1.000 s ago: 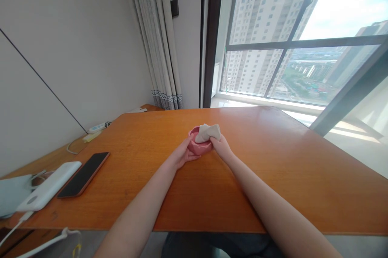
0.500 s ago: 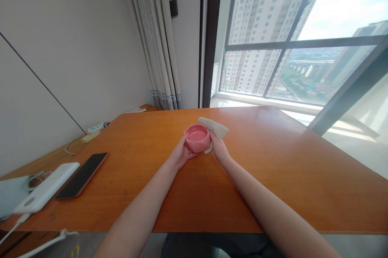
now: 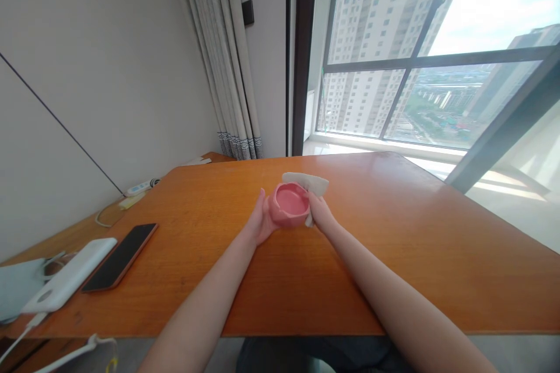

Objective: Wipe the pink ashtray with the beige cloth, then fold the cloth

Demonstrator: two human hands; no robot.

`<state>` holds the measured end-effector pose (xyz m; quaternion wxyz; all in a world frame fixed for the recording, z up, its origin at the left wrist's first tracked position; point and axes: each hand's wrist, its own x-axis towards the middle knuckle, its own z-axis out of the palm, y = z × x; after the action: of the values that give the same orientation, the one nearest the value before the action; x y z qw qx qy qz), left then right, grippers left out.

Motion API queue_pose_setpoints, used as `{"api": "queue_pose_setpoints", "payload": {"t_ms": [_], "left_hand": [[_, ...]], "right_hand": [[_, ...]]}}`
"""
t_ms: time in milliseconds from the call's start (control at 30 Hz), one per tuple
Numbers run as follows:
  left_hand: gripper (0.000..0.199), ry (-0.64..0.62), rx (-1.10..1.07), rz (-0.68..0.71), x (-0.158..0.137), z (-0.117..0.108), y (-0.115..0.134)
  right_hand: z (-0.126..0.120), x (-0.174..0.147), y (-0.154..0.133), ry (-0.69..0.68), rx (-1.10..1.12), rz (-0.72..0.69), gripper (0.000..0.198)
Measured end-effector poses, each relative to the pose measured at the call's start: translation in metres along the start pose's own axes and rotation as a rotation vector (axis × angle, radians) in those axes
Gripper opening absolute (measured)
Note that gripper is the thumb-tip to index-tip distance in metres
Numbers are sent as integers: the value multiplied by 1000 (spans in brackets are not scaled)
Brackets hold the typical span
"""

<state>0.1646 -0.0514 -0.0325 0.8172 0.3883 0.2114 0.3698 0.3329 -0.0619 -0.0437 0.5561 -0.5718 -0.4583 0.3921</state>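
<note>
A small pink bowl (image 3: 286, 222) with faceted sides and an uneven rim is held above the table, tilted so its inside faces me. My left hand (image 3: 262, 221) supports it from the left and below, its thumb raised off the rim and its other fingers mostly hidden beneath. On the opposite side, my right hand (image 3: 320, 211) grips a whitish cloth (image 3: 312, 183) against the bowl's right rim. Part of the cloth fans out behind the bowl, and a bit shows below the right hand.
The brown wooden table (image 3: 371, 244) spreads under my arms. At the left lie a black phone (image 3: 120, 257), a white power bank (image 3: 70, 276) with a cable, and a pale blue item (image 3: 20, 285). A power strip (image 3: 139, 188) rests by the wall.
The bowl has shifted slightly right and tilted. My left thumb has come off its rim and points up. My right hand and the cloth have turned a little around the right edge.
</note>
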Motion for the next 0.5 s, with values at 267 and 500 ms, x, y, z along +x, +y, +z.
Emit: {"api": "queue_pose_setpoints", "payload": {"t_ms": [267, 500], "left_hand": [[47, 223, -7, 96, 12, -6, -9], [61, 246, -53, 290, 9, -2, -4]], "right_hand": [[4, -1, 0, -163, 253, 129, 45], [26, -14, 3, 18, 228, 71, 54]]}}
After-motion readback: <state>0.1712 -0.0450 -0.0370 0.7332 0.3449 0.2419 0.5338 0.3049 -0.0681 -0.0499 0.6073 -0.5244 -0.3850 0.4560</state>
